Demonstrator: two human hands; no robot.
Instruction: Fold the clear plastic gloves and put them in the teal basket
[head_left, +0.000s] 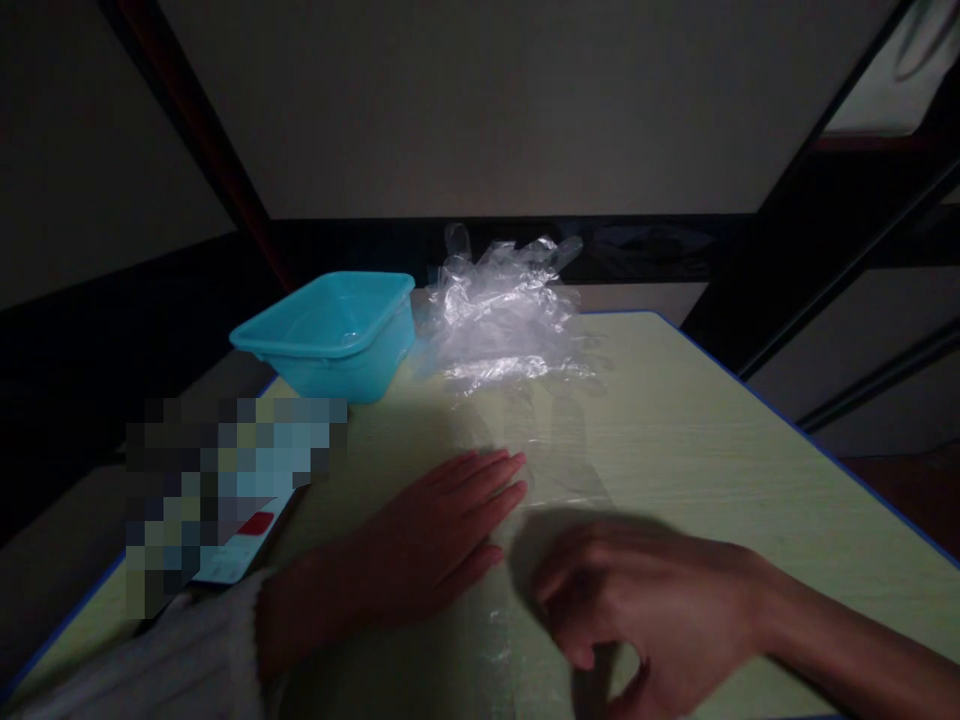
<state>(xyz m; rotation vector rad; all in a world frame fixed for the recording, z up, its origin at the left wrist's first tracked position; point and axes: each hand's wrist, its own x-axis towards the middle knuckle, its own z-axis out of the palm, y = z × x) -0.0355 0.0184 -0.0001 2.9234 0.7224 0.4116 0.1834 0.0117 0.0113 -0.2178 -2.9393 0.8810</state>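
Observation:
A thin clear plastic glove (559,485) lies spread on the table, its outline faint against the pale top. My left hand (442,525) rests flat along its left side, fingers stretched out to the right. Over the near part of the sheet is my right hand (637,600), fingers bent and a gap showing between them and the thumb. The thumb's tip is cut off by the lower edge, and I see nothing held in this hand. Farther back sits a crumpled heap of clear disposable gloves (510,315).
A turquoise plastic basin (337,350) stands at the back left. Nearer on the left lies a flat device with a lit screen (236,555), mostly blurred out. The pale wooden table (675,420) has a blue edge, and dark-framed panels rise behind it.

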